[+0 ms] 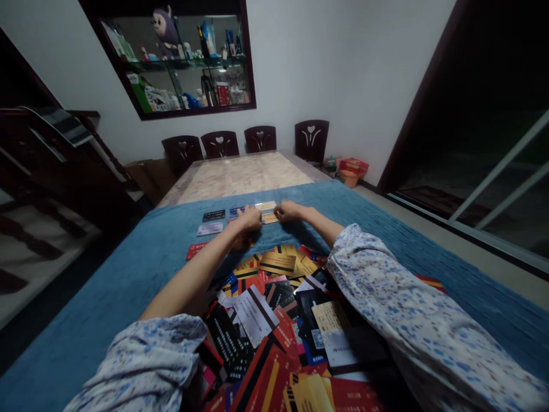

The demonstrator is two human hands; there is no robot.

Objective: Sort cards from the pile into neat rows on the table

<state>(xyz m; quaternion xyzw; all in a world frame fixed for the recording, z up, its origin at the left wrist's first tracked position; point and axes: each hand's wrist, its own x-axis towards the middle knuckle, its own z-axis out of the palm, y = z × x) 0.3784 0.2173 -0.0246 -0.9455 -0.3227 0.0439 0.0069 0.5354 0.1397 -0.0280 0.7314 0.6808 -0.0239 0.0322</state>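
My left hand (250, 218) and my right hand (289, 211) are at either end of a gold card (270, 218) with a dark stripe, low over the blue cloth. Their fingers are closed at its short edges. Just beyond it lies a pale cream card (266, 206). Left of my hands, a black card (213, 216), a blue card (237, 212) and a white card (210, 229) are laid out in rows, with a red card (196, 250) nearer to me. My left forearm partly hides other cards there.
A large overlapping heap of cards (257, 312) spreads between my forearms. The blue cloth (171, 269) covers the near part of the long table (234, 177). Several dark chairs (311, 140) stand at its far end; a glass door is on the right.
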